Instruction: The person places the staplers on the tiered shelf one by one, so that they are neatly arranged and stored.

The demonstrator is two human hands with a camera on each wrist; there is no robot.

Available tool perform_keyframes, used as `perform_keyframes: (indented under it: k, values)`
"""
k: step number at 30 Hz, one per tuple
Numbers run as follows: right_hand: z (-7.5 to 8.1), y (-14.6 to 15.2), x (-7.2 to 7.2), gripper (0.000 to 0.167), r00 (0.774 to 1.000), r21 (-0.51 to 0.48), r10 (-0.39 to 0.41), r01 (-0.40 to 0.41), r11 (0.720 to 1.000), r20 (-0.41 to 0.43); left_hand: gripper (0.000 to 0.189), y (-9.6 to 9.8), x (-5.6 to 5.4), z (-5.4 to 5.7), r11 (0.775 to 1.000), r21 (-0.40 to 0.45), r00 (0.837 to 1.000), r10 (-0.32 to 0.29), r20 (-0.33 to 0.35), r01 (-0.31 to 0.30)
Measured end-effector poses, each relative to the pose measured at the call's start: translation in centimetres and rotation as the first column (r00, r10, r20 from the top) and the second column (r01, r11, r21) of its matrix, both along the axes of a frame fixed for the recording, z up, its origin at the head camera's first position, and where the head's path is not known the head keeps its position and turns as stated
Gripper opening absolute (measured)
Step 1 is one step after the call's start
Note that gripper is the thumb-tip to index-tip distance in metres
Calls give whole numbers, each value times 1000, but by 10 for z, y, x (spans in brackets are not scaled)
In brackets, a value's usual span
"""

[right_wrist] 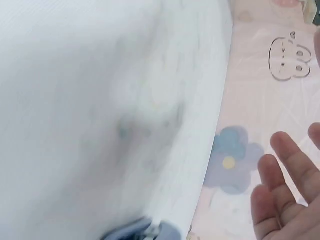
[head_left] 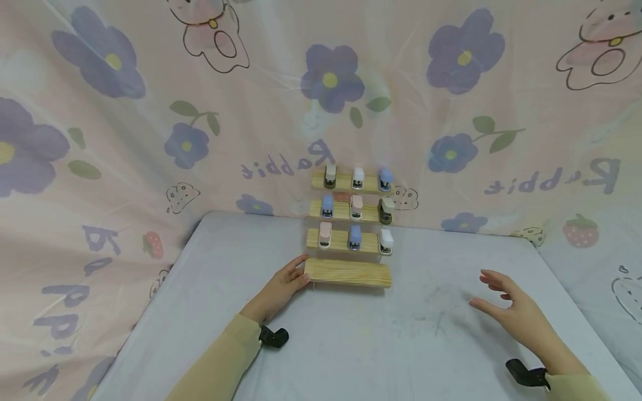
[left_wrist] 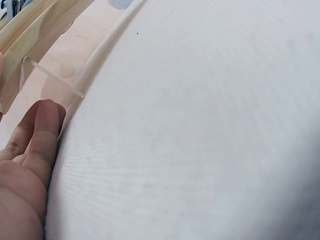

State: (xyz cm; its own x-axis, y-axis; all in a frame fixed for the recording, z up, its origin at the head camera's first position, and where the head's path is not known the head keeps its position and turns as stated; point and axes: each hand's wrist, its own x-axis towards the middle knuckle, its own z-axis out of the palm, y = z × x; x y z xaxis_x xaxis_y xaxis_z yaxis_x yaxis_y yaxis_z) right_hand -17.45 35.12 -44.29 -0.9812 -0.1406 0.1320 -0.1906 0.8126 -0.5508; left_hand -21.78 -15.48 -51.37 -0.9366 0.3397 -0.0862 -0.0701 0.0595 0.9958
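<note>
My left hand (head_left: 282,287) grips the left end of the lowest wooden shelf (head_left: 348,272), thumb at its front edge and fingers behind. In the left wrist view, curled fingers (left_wrist: 42,137) lie beside the clear leg under that shelf. Three higher tiers rise behind it, each with three mini staplers: a pink stapler (head_left: 325,234), a blue stapler (head_left: 355,237) and a white stapler (head_left: 386,241) on the nearest of them. Out to the right, my right hand (head_left: 516,312) hovers over the table with fingers loosely bent and nothing between thumb and fingers.
A white cloth covers the table (head_left: 426,356). A patterned curtain (head_left: 281,111) hangs behind and along both sides. Close to the camera in the right wrist view, a blue and dark object (right_wrist: 142,231) is cut off by the bottom edge.
</note>
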Motion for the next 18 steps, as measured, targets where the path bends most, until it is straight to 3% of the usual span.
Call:
perform_keyframes:
  k: [8, 18]
  values:
    - [-11, 28, 12, 87, 991, -15, -66, 68, 998, 118, 63, 0, 0, 2, 1000, -8, 1000, 2, 0, -2]
    - [-20, 56, 24, 83, 978, -6, -103, 106, 994, 179, 64, 0, 1, 3, 1000, -23, 1000, -1, 5, 1]
